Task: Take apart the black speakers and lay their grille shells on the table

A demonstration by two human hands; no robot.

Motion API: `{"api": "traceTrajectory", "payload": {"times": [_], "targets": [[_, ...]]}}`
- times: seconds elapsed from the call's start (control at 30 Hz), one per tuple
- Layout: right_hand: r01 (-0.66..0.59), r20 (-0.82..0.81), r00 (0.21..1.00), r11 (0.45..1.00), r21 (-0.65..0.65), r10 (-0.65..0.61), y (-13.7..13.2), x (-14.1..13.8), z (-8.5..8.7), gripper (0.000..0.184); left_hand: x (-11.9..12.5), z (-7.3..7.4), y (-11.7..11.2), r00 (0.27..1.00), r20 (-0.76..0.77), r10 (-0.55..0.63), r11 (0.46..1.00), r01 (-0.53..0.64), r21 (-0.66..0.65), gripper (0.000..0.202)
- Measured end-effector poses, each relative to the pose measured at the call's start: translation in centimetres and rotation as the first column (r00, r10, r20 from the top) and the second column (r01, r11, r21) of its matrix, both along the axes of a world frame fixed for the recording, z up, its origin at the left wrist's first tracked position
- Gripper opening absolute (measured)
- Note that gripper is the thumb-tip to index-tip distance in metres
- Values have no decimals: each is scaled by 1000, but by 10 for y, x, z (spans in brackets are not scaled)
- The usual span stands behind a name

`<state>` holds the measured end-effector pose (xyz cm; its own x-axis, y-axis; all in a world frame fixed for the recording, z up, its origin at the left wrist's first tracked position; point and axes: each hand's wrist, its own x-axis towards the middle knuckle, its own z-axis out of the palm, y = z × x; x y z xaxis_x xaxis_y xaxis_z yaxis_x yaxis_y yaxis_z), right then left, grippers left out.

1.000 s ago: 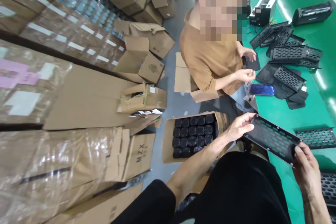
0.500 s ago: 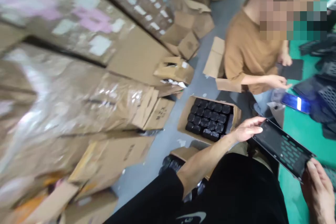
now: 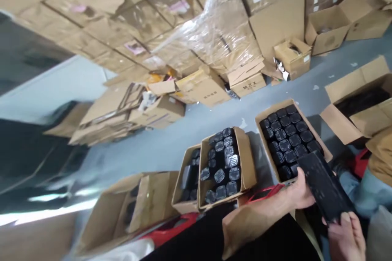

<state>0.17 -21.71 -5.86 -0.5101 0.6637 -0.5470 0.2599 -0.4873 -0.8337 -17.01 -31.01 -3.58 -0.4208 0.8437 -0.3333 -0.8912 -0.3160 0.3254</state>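
A black rectangular panel (image 3: 326, 185) is held slantwise between both hands at the lower right. My left hand (image 3: 303, 191) grips its left long edge, thumb up along the side. At the lower end, my right hand (image 3: 346, 230) is closed on the panel's corner, fingers bent. Just beyond the panel is an open carton (image 3: 327, 154) packed with rows of black wrapped items (image 3: 284, 121); the panel's far end overlaps its near corner in view. To the left stands a second open carton (image 3: 246, 159) of similar wrapped items.
Cartons wrapped in clear film (image 3: 232, 28) are stacked along the back. Flattened cardboard (image 3: 101, 116) lies at left. A narrow carton (image 3: 177, 189) and a larger open carton (image 3: 101, 212) stand nearby. A seated person's sleeve (image 3: 381, 151) shows at right, below another open carton (image 3: 339, 124).
The view has swung left, so the green table has left it and more cartons show. Both hands still hold the panel, now turned steeper and nearer the packed carton in view.
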Motion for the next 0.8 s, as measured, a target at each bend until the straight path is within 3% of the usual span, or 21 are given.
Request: {"api": "traceTrajectory", "payload": {"times": [0.1,0.17,0.23,0.3,0.4,0.5,0.57,0.67,0.8], "targets": [[-186,24,982,983,-10,186,-19,-51,2,49,-36,2,-27,984,16,175,985,-175,-1,127],[-349,76,935,936,41,346,-22,-85,-14,63,-58,2,-54,945,70,320,947,-319,-26,116],[-480,215,866,870,113,451,-14,-120,-48,64,-71,0,-87,886,138,443,897,-439,-60,113],[-605,399,767,774,189,503,-1,-155,-92,55,-73,-2,-123,820,193,540,842,-527,-115,114],[-782,623,585,566,263,519,13,-201,-160,46,-52,-6,-175,751,194,631,773,-588,-238,112],[-901,757,410,353,252,509,13,-231,-209,51,-20,-10,-213,693,197,693,711,-614,-343,106],[-945,811,319,231,232,490,10,-237,-230,55,-2,-11,-223,651,215,728,674,-624,-395,104],[-974,867,228,90,210,444,8,-235,-250,62,12,-9,-216,603,249,758,642,-620,-451,106],[-980,898,176,-12,198,404,12,-227,-262,66,12,-5,-197,569,269,777,620,-618,-483,104]]}}
